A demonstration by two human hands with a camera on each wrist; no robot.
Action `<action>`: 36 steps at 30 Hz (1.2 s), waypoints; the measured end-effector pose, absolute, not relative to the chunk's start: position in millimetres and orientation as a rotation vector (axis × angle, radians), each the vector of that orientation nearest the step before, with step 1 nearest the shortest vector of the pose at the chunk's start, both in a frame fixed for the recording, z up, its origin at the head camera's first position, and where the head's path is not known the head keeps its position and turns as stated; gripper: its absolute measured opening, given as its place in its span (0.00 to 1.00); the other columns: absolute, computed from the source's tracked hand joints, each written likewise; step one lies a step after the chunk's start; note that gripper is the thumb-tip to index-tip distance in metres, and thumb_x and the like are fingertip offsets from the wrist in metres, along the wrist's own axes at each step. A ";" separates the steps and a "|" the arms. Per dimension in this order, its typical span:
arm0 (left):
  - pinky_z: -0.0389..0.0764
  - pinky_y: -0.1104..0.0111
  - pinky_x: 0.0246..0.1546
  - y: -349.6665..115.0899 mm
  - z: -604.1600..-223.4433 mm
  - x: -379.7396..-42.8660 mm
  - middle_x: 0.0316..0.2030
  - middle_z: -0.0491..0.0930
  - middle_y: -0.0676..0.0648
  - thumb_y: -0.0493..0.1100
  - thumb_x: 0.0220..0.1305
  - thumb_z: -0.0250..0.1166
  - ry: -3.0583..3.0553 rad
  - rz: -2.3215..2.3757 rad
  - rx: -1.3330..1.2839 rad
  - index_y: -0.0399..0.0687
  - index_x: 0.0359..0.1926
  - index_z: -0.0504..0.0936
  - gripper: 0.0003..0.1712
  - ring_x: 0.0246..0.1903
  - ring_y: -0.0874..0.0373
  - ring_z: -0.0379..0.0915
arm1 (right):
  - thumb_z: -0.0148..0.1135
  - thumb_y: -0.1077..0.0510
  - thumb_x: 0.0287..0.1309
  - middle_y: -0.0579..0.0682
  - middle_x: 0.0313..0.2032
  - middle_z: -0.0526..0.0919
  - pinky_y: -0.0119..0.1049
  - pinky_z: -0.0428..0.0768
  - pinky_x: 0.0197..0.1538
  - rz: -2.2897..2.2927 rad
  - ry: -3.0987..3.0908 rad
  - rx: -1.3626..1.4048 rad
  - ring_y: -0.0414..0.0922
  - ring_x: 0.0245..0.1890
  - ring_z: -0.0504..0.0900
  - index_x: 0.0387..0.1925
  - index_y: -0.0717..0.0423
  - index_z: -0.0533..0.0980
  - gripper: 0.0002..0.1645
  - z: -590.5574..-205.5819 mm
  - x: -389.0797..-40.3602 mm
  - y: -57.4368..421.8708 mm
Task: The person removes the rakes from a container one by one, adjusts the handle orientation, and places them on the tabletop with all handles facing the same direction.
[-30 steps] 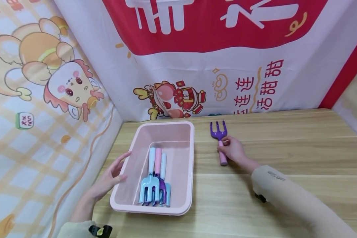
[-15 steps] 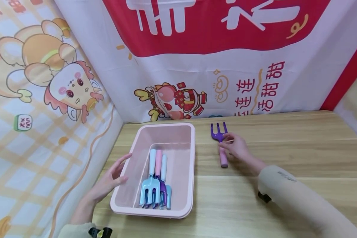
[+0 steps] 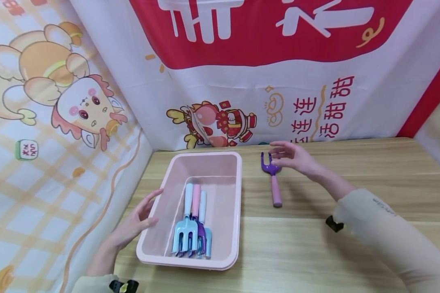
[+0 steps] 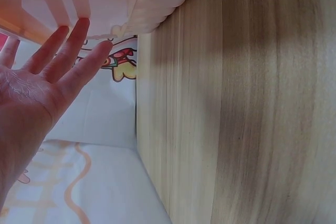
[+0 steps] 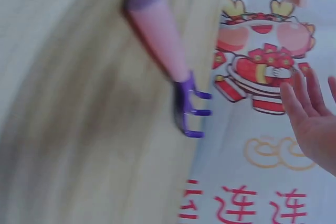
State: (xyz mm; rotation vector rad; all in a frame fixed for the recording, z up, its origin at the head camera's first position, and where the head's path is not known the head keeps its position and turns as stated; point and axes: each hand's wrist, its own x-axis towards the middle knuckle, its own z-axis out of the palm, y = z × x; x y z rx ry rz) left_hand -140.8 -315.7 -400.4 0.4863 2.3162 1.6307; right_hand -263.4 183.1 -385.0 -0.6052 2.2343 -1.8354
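Observation:
A hand fork (image 3: pixel 276 191) with purple tines and a pink handle lies on the table, right of the pink plastic bin (image 3: pixel 223 211). My right hand (image 3: pixel 293 158) is over its tines, fingers spread and holding nothing; in the right wrist view the hand (image 5: pixel 317 135) is apart from the fork (image 5: pixel 163 40). On the bin's left side rests my left hand (image 3: pixel 132 224), its fingers straight against the outer wall in the left wrist view. Inside the bin lie several more hand forks, a light blue one (image 3: pixel 185 232) on top and a purple one with a pink handle (image 3: pixel 196 199) beside it.
The wooden table (image 3: pixel 352 179) stretches to the right of the fork. A printed white cloth (image 3: pixel 264 93) hangs behind the table, and another patterned cloth (image 3: pixel 77 175) borders it on the left, close to my left arm.
My right hand has let go of the pink-handled fork, opened, and risen away toward the back, over the tines. The fork stays on the table. The left hand has stayed at the bin.

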 end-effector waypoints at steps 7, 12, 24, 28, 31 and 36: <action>0.75 0.65 0.50 -312.7 -400.1 -140.5 0.69 0.53 0.26 0.31 0.68 0.57 2.309 1.642 0.491 0.49 0.76 0.49 0.41 0.58 0.63 0.68 | 0.67 0.65 0.57 0.63 0.60 0.72 0.40 0.73 0.57 -1.704 2.237 -0.791 0.58 0.60 0.70 0.68 0.64 0.62 0.38 -349.4 -263.9 183.1; 0.75 0.66 0.50 -311.7 -400.4 -137.8 0.70 0.51 0.26 0.32 0.68 0.57 2.300 1.641 0.480 0.48 0.76 0.49 0.41 0.58 0.65 0.67 | 0.67 0.64 0.58 0.61 0.61 0.72 0.46 0.73 0.57 -1.616 2.222 -0.885 0.56 0.60 0.71 0.68 0.62 0.63 0.38 -331.5 -263.7 175.7; 0.75 0.65 0.50 -312.2 -397.5 -138.7 0.70 0.49 0.25 0.32 0.70 0.55 2.284 1.648 0.499 0.49 0.76 0.48 0.40 0.58 0.65 0.67 | 0.70 0.63 0.55 0.57 0.59 0.75 0.51 0.73 0.57 -1.414 2.156 -1.145 0.52 0.58 0.74 0.64 0.60 0.69 0.35 -300.8 -259.8 143.3; 0.75 0.66 0.50 -312.3 -397.8 -138.2 0.70 0.49 0.26 0.32 0.70 0.55 2.287 1.652 0.502 0.49 0.76 0.48 0.40 0.59 0.65 0.67 | 0.70 0.61 0.55 0.56 0.59 0.75 0.52 0.72 0.58 -1.305 2.125 -1.215 0.53 0.59 0.73 0.64 0.60 0.68 0.35 -297.7 -259.9 127.9; 0.74 0.67 0.50 -312.4 -398.3 -137.8 0.71 0.49 0.27 0.32 0.70 0.55 2.290 1.647 0.487 0.49 0.76 0.48 0.39 0.59 0.67 0.66 | 0.70 0.58 0.55 0.53 0.60 0.75 0.52 0.70 0.59 -1.214 2.106 -1.270 0.50 0.60 0.72 0.65 0.58 0.68 0.37 -298.1 -260.9 116.3; 0.75 0.66 0.50 -313.5 -398.7 -137.3 0.70 0.49 0.26 0.32 0.69 0.55 2.280 1.653 0.473 0.49 0.76 0.48 0.40 0.58 0.66 0.67 | 0.72 0.57 0.53 0.49 0.61 0.74 0.51 0.68 0.60 -1.121 2.056 -1.318 0.47 0.60 0.71 0.66 0.54 0.67 0.40 -298.9 -260.3 94.8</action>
